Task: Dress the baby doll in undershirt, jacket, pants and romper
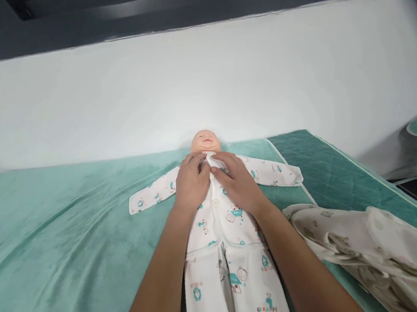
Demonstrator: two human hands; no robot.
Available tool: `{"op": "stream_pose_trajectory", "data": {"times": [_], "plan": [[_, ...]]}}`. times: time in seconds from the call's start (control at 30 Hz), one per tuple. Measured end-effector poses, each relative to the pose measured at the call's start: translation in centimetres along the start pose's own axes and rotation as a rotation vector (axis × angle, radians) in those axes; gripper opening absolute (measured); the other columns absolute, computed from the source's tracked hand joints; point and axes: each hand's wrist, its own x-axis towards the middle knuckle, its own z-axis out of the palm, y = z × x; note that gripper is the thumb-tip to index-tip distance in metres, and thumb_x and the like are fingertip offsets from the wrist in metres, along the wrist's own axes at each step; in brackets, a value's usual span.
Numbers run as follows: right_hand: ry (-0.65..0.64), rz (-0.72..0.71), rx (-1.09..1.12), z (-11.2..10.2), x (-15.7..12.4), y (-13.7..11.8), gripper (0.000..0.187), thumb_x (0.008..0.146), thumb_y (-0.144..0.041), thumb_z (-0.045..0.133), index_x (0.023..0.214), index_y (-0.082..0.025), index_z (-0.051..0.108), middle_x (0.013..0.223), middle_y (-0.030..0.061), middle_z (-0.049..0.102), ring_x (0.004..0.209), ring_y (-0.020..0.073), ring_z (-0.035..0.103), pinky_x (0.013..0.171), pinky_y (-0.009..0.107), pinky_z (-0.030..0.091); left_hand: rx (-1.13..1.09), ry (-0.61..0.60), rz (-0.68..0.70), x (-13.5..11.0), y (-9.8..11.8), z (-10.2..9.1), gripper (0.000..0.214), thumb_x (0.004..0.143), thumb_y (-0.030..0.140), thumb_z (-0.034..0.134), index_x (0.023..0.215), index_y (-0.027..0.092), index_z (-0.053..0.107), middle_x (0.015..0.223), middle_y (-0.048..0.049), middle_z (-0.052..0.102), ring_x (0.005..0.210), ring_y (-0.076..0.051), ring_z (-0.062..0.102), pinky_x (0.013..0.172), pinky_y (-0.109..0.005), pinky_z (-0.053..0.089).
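A baby doll [205,141] lies on its back with its head by the wall. It is dressed in a white printed baby shirt [204,226] with the sleeves spread to both sides. Matching printed trousers [208,295] continue below the hem. My left hand [193,180] and my right hand [234,178] meet at the chest just under the collar, thumbs and fingers closed on the two front edges of the shirt. Lower down the front, a pale button [215,203] shows. My fingers partly hide the upper front opening.
A crumpled white printed cloth [374,243] lies on the right, close to my right forearm. Under everything is a green bed cover [73,249], with a darker quilted mat [329,173] at the right. A white wall [149,92] rises behind the doll's head.
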Motion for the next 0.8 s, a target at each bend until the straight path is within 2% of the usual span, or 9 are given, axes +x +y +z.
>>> {"op": "stream_pose_trajectory", "data": {"times": [0.33,0.6,0.7,0.8], "plan": [[-0.037,-0.004,-0.033,0.07,0.02,0.20,0.034,0.095,-0.037,0.048,0.124,-0.026,0.062,0.142,0.0051,0.054,0.137,0.0236,0.043,0.118,0.046,0.032,-0.073,-0.045,-0.002,0.13,-0.14,-0.35,0.036,0.089,0.022,0.046,0.117,0.024,0.068,0.130,-0.0028,0.065,0.127,-0.021,0.055,0.112,-0.038,0.041],[-0.095,0.013,-0.065,-0.04,-0.02,0.17,0.036,0.097,-0.039,0.045,0.127,-0.028,0.060,0.148,0.0050,0.049,0.141,0.0263,0.038,0.117,0.051,0.028,-0.005,-0.065,0.048,0.09,0.18,-0.43,0.038,0.089,0.017,0.041,0.114,0.025,0.068,0.128,-0.0002,0.068,0.126,-0.020,0.056,0.113,-0.038,0.039],[-0.055,0.028,-0.036,0.03,-0.06,0.12,0.032,0.095,-0.038,0.048,0.122,-0.029,0.061,0.143,0.0045,0.053,0.137,0.0261,0.042,0.116,0.051,0.031,-0.009,-0.055,0.047,0.12,0.29,-0.38,0.038,0.088,0.015,0.041,0.113,0.026,0.069,0.126,-0.0004,0.068,0.125,-0.020,0.057,0.113,-0.038,0.039],[-0.002,0.069,0.025,0.04,-0.12,0.00,0.041,0.092,-0.039,0.052,0.131,-0.027,0.054,0.139,0.0063,0.056,0.133,0.0261,0.045,0.112,0.050,0.036,-0.034,-0.047,0.052,0.08,0.18,-0.32,0.039,0.088,0.015,0.042,0.112,0.026,0.070,0.127,-0.0001,0.068,0.125,-0.021,0.057,0.112,-0.039,0.041]]}}
